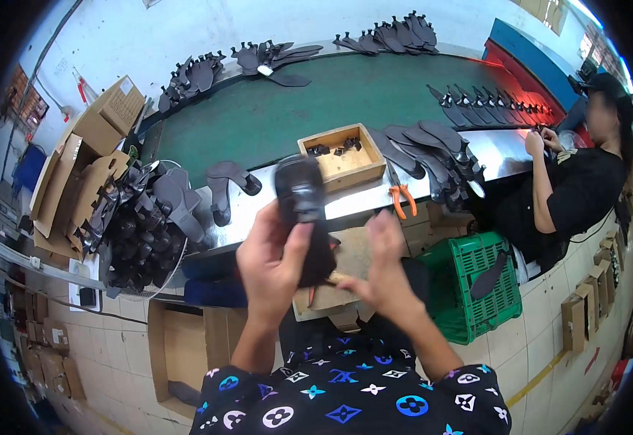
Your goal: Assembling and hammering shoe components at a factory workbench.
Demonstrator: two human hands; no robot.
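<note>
My left hand (269,254) grips a dark, shoe-shaped piece (302,181) with a shiny, strap-like part, holding it upright in front of me. To its right, my right hand (389,268) is raised with fingers stretched and thumb apart, slightly blurred. Its thumb points at the piece's lower end; whether they touch I cannot tell. Below both hands lies a light board (352,246), partly hidden, with a red-handled tool (312,296) on it. Beyond them stands a wooden box (349,177) with small black parts inside. Orange-handled pliers (403,201) lie right of the box.
A green belt table (258,119) carries several dark insoles. At left, a basket (158,286) is heaped with dark shoe parts beside cardboard boxes (117,109). A green crate (469,330) stands at right, near a seated co-worker (585,174). A carton (158,355) is low left.
</note>
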